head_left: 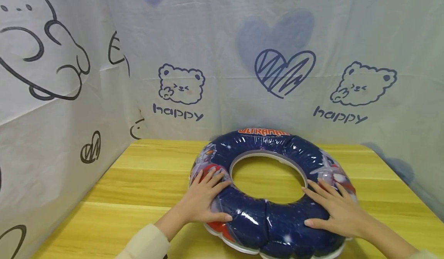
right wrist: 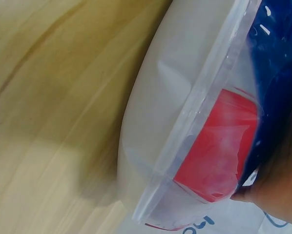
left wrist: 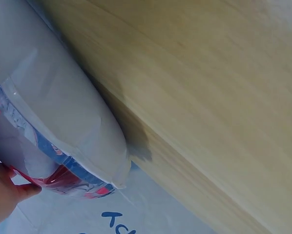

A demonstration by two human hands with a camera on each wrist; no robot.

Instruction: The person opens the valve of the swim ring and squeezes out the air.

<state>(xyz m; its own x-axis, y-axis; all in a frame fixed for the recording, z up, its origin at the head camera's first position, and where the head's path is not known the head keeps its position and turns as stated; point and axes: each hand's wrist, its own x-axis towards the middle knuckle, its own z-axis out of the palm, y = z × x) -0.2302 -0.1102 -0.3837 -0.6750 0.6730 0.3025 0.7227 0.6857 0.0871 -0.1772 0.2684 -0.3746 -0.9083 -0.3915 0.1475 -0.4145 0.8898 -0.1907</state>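
An inflated swim ring (head_left: pixel 243 212), dark blue on top with ULTRAMAN lettering at its far side and printed figures on both sides, lies on the wooden table. My left hand (head_left: pixel 204 197) rests on its left side, fingers spread and the thumb apart. On the right side my right hand (head_left: pixel 338 211) lies the same way, fingers stretched toward the hole. In the left wrist view the swim ring (left wrist: pixel 63 92) shows its white underside close to the tabletop. The right wrist view shows the swim ring's (right wrist: pixel 219 146) white underside, a red patch and blue top, with the hand at its edge.
The yellow wood-grain table (head_left: pixel 145 182) extends left and right of the ring. A pale cloth (head_left: pixel 222 58) with printed bears, hearts and the word happy hangs behind the table, and a similar cloth (head_left: pixel 45 143) hangs along the left side.
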